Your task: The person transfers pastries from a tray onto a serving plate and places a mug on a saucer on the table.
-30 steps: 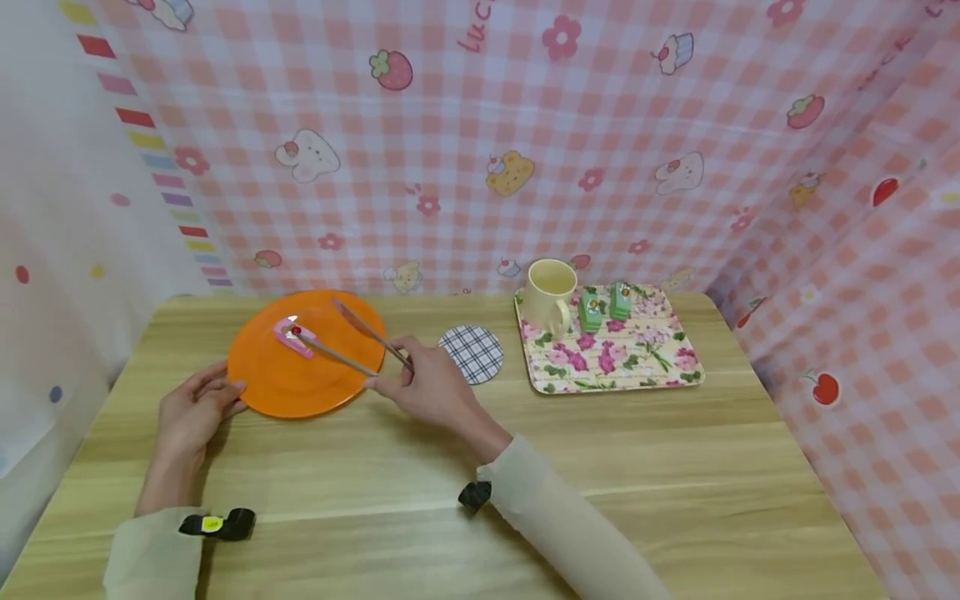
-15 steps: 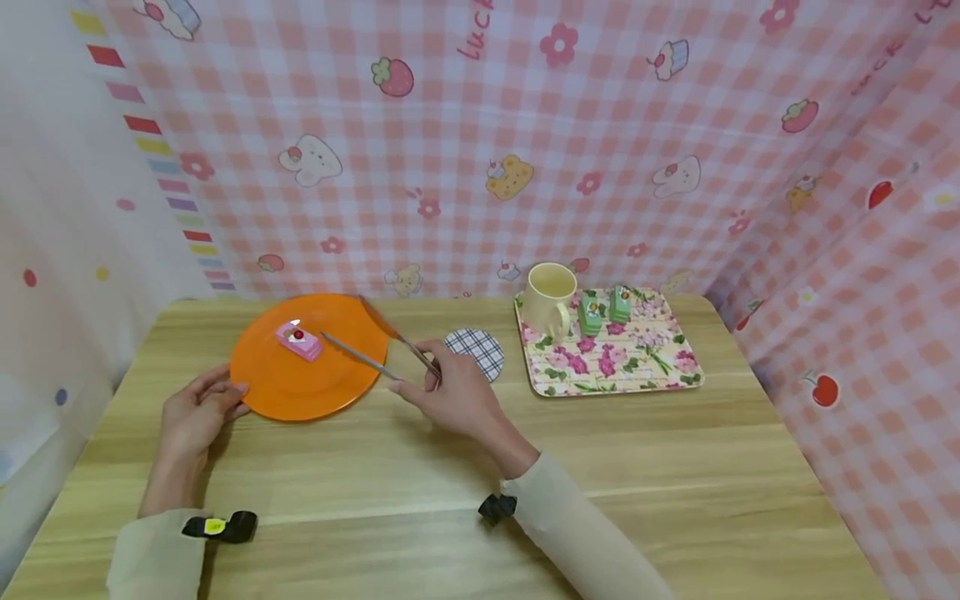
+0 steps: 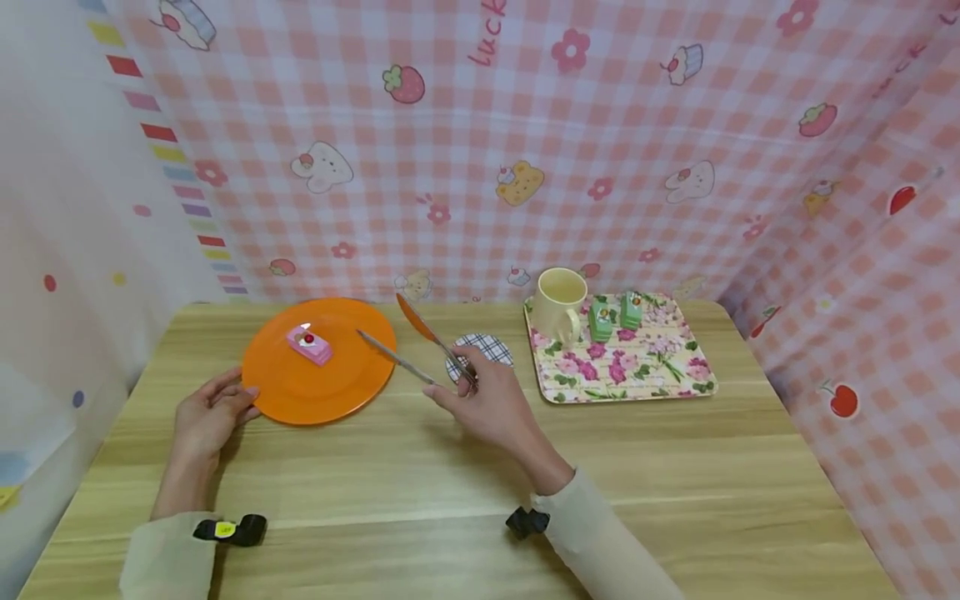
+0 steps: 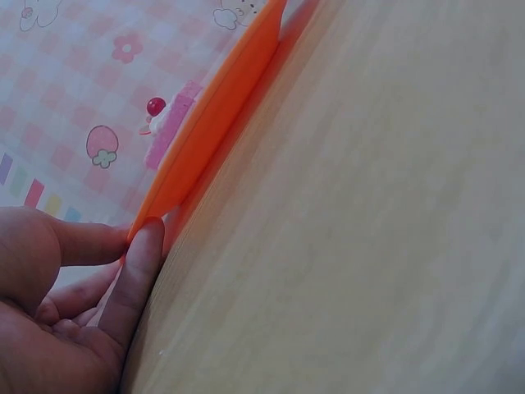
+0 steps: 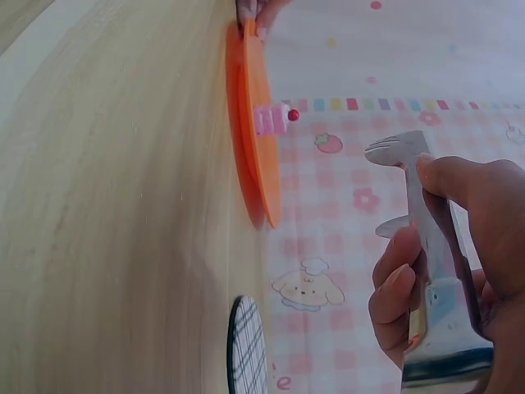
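My left hand (image 3: 210,417) pinches the near-left rim of an orange plate (image 3: 352,375) between thumb and finger, as the left wrist view shows. On the plate lies a pink toy cake slice (image 3: 317,349) with a red cherry on top. My right hand (image 3: 498,404) grips metal tongs (image 5: 439,271), fingers and thumb curled round their arms. The tongs' tips stand spread apart with nothing between them, near the plate's right edge and clear of the cake. A round checked coaster (image 3: 495,346) is partly hidden behind the right hand.
To the right stands a floral tray (image 3: 652,383) bearing a cream mug (image 3: 558,308) and two green toy cake slices, one green slice (image 3: 600,323) nearer the mug. A pink checked cloth (image 3: 465,150) hangs behind the wooden table (image 3: 390,508).
My right hand has drawn the tongs back to the right, away from the pink cake slice, which lies on the plate. The left hand keeps its hold on the rim.
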The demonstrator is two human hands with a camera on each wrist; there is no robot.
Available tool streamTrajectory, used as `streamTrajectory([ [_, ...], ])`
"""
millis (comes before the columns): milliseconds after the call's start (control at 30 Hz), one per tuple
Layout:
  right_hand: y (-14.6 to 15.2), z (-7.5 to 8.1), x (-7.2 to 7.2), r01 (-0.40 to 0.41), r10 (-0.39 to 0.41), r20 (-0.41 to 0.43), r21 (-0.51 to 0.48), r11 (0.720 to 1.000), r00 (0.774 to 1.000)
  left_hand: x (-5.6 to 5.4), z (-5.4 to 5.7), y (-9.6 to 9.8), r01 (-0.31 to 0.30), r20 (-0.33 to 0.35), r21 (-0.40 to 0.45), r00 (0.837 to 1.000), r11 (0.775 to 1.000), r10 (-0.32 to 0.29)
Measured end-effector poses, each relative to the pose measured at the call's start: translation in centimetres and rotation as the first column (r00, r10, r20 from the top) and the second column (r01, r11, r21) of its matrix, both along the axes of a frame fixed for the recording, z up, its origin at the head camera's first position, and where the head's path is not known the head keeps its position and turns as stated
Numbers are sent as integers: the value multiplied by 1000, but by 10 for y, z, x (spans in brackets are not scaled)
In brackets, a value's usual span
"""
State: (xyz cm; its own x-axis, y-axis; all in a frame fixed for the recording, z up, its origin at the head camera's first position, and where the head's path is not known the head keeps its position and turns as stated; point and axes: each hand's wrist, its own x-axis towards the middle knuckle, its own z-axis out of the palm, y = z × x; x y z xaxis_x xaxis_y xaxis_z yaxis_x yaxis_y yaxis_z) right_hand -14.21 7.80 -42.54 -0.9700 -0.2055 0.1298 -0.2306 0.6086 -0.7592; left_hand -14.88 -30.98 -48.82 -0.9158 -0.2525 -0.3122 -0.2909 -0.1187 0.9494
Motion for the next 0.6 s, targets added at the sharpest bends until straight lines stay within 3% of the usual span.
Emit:
streamTrajectory([
  [267, 17, 3, 2, 23, -23, -43, 0, 1000, 999, -2, -2, -2, -3, -17, 7, 1000, 1000, 4],
  [600, 39, 9, 4, 90, -91, -86, -16, 996, 992, -2, -1, 1, -21, 15, -10, 1000, 1000, 21],
])
